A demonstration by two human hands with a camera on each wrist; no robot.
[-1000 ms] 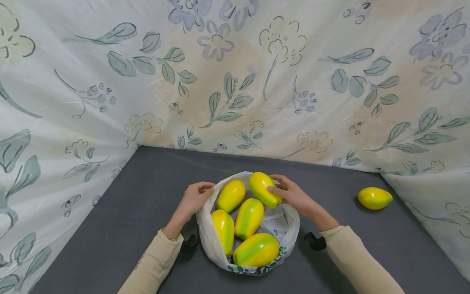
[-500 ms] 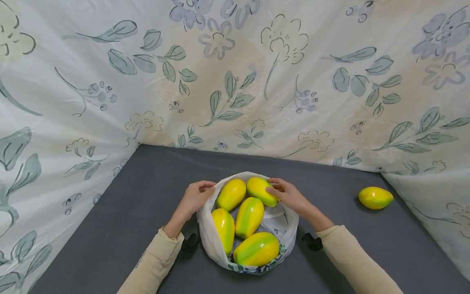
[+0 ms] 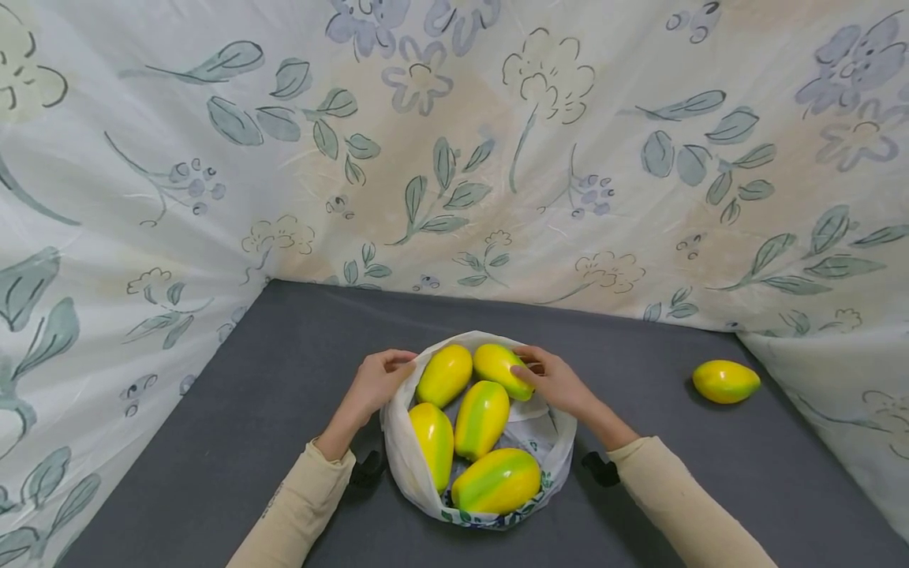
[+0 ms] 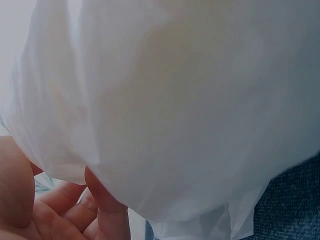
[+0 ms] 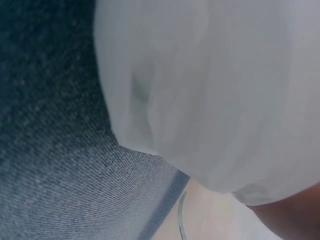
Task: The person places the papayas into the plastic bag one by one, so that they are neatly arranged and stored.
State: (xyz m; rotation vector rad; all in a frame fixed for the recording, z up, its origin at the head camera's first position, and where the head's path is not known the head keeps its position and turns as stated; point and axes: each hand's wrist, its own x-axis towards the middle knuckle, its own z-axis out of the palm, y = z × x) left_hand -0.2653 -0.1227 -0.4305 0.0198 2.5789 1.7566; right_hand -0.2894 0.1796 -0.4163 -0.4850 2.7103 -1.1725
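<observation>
In the head view a white plastic bag (image 3: 406, 457) with a rolled-down rim stands open on the dark cloth. Several glossy yellow papayas (image 3: 483, 420) with green streaks lie inside it. My left hand (image 3: 379, 384) pinches the bag's far left rim; the left wrist view has the thumb and fingers (image 4: 107, 210) at the bag's edge. At the far right of the opening, my right hand (image 3: 561, 384) holds another papaya (image 3: 497, 366), thumb on top, the other fingers partly hidden behind the fruit and rim. The bag's side (image 5: 210, 100) fills most of the right wrist view.
One more papaya (image 3: 726, 382) lies on the dark cloth (image 3: 270, 410) at the right, away from the bag. A floral curtain (image 3: 454, 158) hangs behind the surface and along both sides.
My right hand has lowered its papaya into the bag's far right part, moving slightly left, and still holds it. The left hand stays at the rim.
</observation>
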